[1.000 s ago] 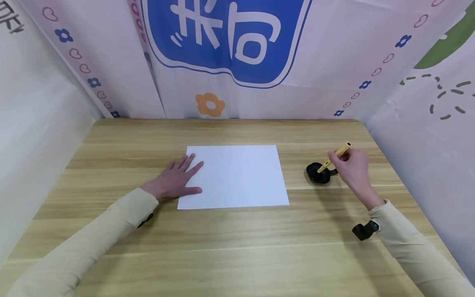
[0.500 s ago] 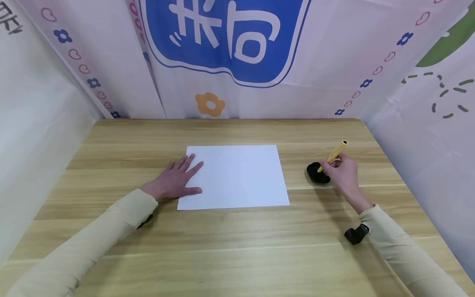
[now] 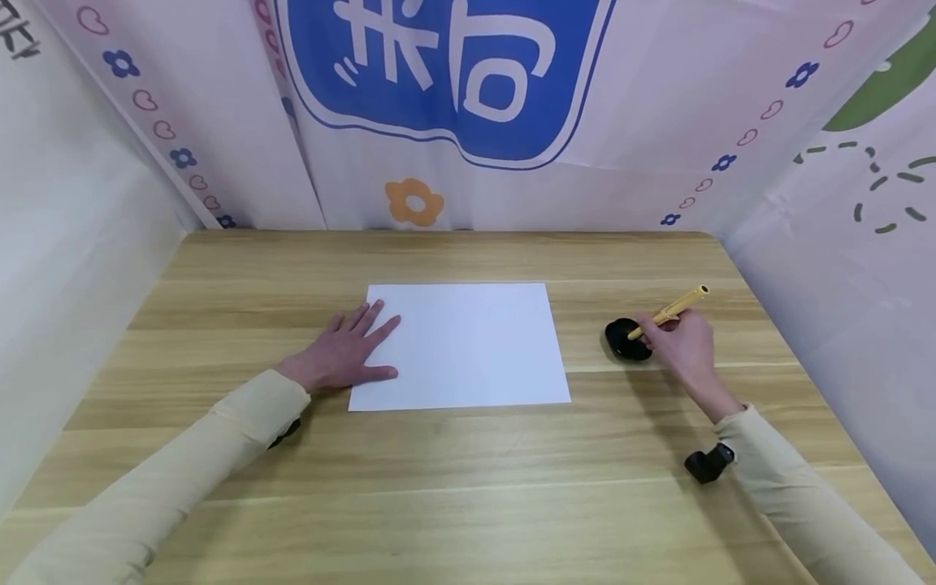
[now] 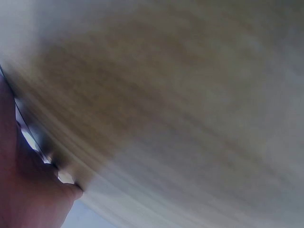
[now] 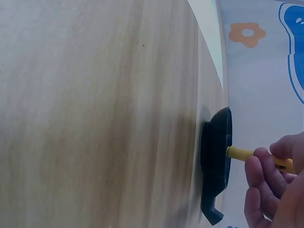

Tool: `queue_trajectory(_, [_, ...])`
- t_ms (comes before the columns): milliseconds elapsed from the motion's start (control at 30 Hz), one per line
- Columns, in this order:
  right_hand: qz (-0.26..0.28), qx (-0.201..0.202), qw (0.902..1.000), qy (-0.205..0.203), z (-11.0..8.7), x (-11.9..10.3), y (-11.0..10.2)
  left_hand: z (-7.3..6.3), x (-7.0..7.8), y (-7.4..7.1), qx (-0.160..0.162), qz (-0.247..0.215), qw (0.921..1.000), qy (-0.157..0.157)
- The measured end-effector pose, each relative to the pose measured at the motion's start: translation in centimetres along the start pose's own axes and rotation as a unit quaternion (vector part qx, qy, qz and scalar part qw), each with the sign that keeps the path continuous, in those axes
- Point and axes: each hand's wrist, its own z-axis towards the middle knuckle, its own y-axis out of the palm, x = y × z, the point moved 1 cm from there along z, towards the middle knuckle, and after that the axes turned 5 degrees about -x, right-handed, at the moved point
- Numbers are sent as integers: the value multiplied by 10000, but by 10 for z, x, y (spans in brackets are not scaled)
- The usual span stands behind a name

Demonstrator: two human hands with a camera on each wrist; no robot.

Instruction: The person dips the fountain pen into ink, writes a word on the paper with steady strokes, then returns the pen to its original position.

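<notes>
In the head view my left hand point(image 3: 340, 355) lies flat with fingers spread over the left edge of a white sheet of paper point(image 3: 468, 345). My right hand point(image 3: 686, 348) pinches a slim yellow pen point(image 3: 678, 305) with a dark upper end. Its lower end meets a small black dish point(image 3: 624, 338) standing right of the paper. The right wrist view shows the yellow pen point(image 5: 241, 154) slanting against the rim side of the black dish point(image 5: 216, 152), whose short handle points down there. Whether the tip touches inside the dish is hidden. In the left wrist view the left hand point(image 4: 35, 190) shows partly.
A wooden table point(image 3: 439, 487) carries everything. Behind it hangs a white cloth point(image 3: 600, 195) printed with a blue sign, hearts and flowers. White side panels close off left and right. A black wrist camera point(image 3: 708, 463) hangs under the right sleeve.
My right hand has moved left overall, closer to the black dish. The yellow pen stood steeper half a second ago and now leans lower to the right. My left hand and the paper stay put.
</notes>
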Motion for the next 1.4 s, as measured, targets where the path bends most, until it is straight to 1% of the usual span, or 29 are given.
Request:
queue_trajectory(100, [-19, -4, 9999, -103, -1, 0, -2, 1, 0, -1, -54, 8, 10000, -36])
queue_trajectory(333, [-19, 25, 9996, -274, -3, 2, -2, 1, 0, 0, -37, 4, 10000, -21])
queue_trajectory(567, [44, 5, 9998, -193, -2, 2, -2, 0, -2, 0, -102, 10, 9999, -80])
queue_trajectory(833, [93, -2, 9999, -118, -3, 1, -3, 0, -3, -1, -61, 32, 10000, -13])
queue_trajectory(1067, [309, 44, 9994, -167, -4, -9, -8, -4, -3, 0, -27, -12, 10000, -32])
queue_trajectory(1300, [693, -63, 9976, -39, -7, -12, -12, -6, -4, -1, -29, 34, 10000, -51])
queue_trajectory(1400, [878, -18, 9961, -19, -8, -13, -11, -6, -2, -3, -37, 7, 10000, 14])
